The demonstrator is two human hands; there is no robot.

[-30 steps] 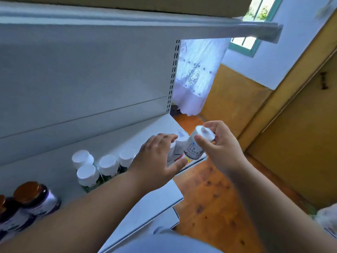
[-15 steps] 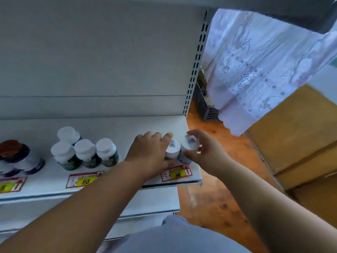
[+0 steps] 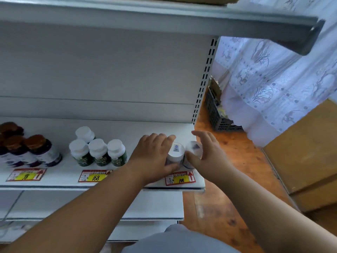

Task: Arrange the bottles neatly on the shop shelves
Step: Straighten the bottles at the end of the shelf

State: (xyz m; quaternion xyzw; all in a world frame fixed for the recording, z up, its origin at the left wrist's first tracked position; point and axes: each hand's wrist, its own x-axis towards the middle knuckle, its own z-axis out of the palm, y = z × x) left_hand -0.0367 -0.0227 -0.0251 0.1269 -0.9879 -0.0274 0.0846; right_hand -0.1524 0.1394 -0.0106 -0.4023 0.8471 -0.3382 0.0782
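Head view, lower centre of the frame: left hand [image 3: 155, 157] curls around one white bottle [image 3: 176, 152] on the shelf [image 3: 127, 128]; right hand [image 3: 207, 154], fingers spread and relaxed, touches the neighbouring bottle [image 3: 194, 148].

A white metal shelf [image 3: 113, 128] is stocked with brown-capped bottles [image 3: 34, 152] at the left, four white-capped green bottles [image 3: 98, 152] in the middle and two white bottles [image 3: 176, 152] near its right end. Price tags [image 3: 95, 176] (yellow and red) are fixed along its front edge.
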